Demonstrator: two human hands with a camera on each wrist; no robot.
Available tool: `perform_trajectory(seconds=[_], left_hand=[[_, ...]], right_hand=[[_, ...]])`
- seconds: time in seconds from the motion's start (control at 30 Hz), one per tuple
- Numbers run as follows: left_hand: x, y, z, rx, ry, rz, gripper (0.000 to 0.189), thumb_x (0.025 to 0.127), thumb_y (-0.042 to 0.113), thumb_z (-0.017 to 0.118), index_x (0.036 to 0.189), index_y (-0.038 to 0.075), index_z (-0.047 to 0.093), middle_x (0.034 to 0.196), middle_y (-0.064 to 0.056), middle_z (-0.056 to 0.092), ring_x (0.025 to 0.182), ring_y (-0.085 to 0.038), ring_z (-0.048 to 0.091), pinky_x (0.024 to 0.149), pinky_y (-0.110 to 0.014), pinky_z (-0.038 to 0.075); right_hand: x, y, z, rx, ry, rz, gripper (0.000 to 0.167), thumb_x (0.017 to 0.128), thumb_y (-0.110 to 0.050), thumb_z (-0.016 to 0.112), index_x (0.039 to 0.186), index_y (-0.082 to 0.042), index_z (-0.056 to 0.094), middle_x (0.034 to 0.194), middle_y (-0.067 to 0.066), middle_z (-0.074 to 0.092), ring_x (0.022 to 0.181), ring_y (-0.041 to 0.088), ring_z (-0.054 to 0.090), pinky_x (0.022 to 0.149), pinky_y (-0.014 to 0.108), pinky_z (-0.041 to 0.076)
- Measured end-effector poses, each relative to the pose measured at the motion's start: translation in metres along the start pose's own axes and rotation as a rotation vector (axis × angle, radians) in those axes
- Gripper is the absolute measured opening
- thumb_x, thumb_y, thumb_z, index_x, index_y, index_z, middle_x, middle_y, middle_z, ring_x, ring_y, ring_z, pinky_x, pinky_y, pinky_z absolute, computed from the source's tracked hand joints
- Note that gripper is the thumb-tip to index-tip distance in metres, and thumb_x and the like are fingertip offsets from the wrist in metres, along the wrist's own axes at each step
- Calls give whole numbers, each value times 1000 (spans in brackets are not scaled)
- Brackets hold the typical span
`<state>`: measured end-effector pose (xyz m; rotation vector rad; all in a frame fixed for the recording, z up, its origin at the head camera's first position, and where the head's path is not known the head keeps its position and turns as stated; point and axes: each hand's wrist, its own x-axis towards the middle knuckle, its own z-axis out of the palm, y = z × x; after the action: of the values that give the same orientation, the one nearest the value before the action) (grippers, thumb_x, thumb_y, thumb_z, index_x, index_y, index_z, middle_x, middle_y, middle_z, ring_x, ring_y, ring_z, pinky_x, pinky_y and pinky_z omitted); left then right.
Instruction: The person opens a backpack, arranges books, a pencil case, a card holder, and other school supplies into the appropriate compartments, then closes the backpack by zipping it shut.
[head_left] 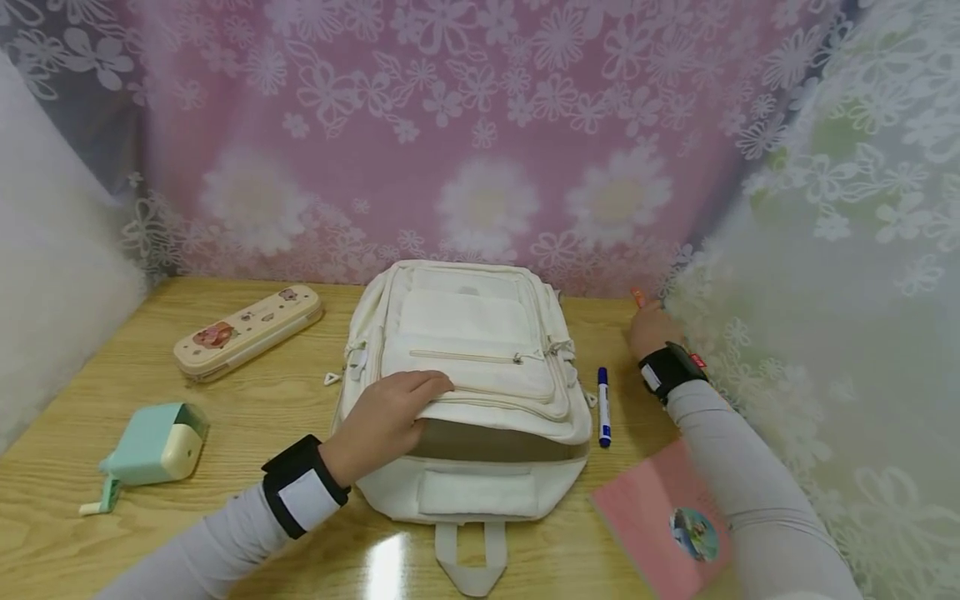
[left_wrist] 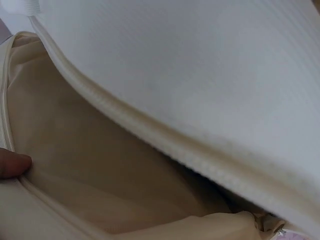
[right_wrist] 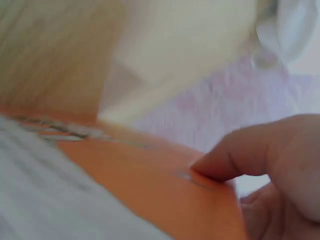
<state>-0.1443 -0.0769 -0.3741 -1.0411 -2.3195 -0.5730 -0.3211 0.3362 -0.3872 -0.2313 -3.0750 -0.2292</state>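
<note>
A cream backpack (head_left: 468, 325) lies on the wooden table, its main compartment unzipped and gaping toward me. My left hand (head_left: 386, 425) pinches the upper edge of that opening. In the left wrist view a fingertip (left_wrist: 15, 164) lies on the zip edge, beside the beige lining (left_wrist: 95, 145). My right hand (head_left: 651, 329) is at the table's back right and pinches a flat orange thing (right_wrist: 150, 185) with printed marks. Its exact kind is hard to tell; in the head view my hand hides most of it.
Left of the backpack are a cream pencil case (head_left: 251, 331) with printed pictures and a mint pencil sharpener (head_left: 153, 446) with a crank. To the right lie a blue-and-white marker (head_left: 603, 408) and a pink book (head_left: 645, 517), partly under my right forearm. Flowered curtains (head_left: 480, 125) surround the table.
</note>
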Motion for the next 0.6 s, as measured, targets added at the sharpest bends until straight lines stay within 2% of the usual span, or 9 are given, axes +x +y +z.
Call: perform_trajectory(seconds=[0.03,0.13,0.17,0.23,0.3,0.37,0.5,0.53,0.6], left_hand=[[0,0,0,-2,1,-2,48,70,-15,58,110,12,61,110,-2,66,102,-19,64,83,-32,53],[1,0,0,-16,2,-4,48,70,-16,57,109,11,61,110,-2,66,102,-19,64,83,-32,53],[1,0,0,-23,0,-5,48,71,-16,56,109,12,61,110,-2,66,102,-19,64,83,-32,53],[2,-1,-2,-38,-6,-13,47,72,-17,55,109,12,61,110,-2,66,103,-18,64,84,-32,53],[5,-2,-4,-46,-30,-31,46,73,-16,56,110,11,60,110,-3,66,103,-18,64,84,-31,53],[8,-5,-7,-53,-64,-51,43,75,-13,58,111,11,60,109,-3,67,101,-17,65,81,-30,53],[14,-11,-11,-91,-134,-91,38,79,-8,60,113,10,60,110,-4,67,99,-16,65,79,-29,53],[16,-13,-11,-103,-148,-104,37,80,-7,60,113,10,60,110,-3,67,99,-16,65,79,-29,53],[20,-16,-11,-137,-176,-137,35,82,-6,59,113,10,61,111,-3,67,101,-16,64,81,-29,53]], right_hand=[[-10,4,-18,127,37,9,41,92,-11,47,115,23,44,95,35,61,77,46,62,63,54,52],[-36,17,-49,218,141,-49,33,90,-13,46,91,20,51,79,33,57,64,43,60,51,47,49],[-44,20,-54,242,180,-59,29,88,-10,45,86,19,51,74,31,54,60,42,58,46,44,46],[-58,24,-66,318,214,-50,29,87,-7,43,89,21,48,68,30,48,52,40,52,40,41,39],[-72,25,-80,403,234,-60,33,87,-4,39,103,24,41,71,28,45,52,37,47,40,37,33],[-84,25,-96,500,244,-65,38,89,-3,35,116,25,33,81,32,47,60,39,48,45,38,34],[-105,17,-133,711,277,-92,48,100,-14,30,137,15,24,115,39,46,88,45,51,68,49,42],[-110,14,-140,754,270,-95,49,101,-19,30,139,11,24,122,37,45,95,44,51,73,47,44],[-121,8,-153,884,232,-142,52,102,-25,32,144,4,23,130,32,43,101,32,52,79,39,48]])
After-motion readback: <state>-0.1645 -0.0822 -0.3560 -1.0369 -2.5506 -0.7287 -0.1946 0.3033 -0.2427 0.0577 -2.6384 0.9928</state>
